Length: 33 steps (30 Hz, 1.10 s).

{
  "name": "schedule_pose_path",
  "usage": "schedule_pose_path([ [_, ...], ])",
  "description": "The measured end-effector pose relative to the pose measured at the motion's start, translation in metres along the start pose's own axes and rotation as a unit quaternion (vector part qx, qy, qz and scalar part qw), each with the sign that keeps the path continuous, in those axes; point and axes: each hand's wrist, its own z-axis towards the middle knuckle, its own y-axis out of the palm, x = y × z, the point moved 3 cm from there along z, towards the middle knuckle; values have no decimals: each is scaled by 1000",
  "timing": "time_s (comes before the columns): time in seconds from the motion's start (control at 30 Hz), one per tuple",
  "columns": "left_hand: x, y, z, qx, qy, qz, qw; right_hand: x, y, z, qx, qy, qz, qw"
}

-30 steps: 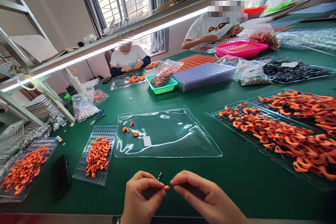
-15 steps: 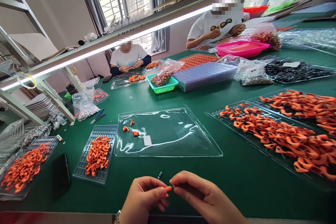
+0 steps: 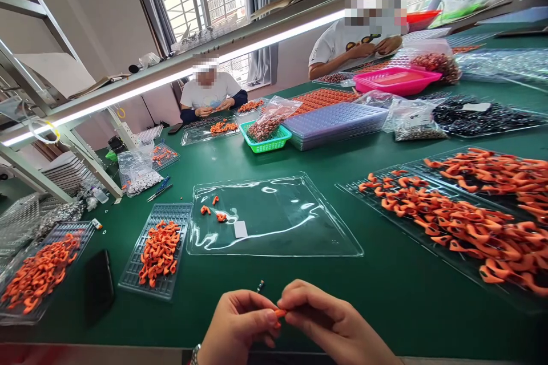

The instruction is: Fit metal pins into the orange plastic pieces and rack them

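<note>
The left hand (image 3: 240, 322) and right hand (image 3: 329, 322) meet fingertip to fingertip, both pinched on a small orange piece (image 3: 280, 313). They hover over the green counter (image 3: 385, 291), near a clear plastic sheet (image 3: 274, 217).

Hands (image 3: 280, 319) at desk (image 3: 385, 291) near edge, clear sheet (image 3: 274, 219) just behind them, small parts tray (image 3: 156, 251) and phone (image 3: 98, 288) to its left, long loaded tray (image 3: 449, 228) right, green basket (image 3: 265, 140) farther back.

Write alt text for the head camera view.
Two bare hands, left hand and right hand, pinch one small orange piece between them above a green table. Ahead lie a clear plastic sheet and trays of orange pieces; two other people sit farther down.
</note>
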Motion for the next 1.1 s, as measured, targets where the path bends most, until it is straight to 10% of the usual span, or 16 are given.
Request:
schedule_pose_path([
  [1.1,0,4,-2,15,5,-1,1000,9,-6,-7,18,-5,-26,999],
])
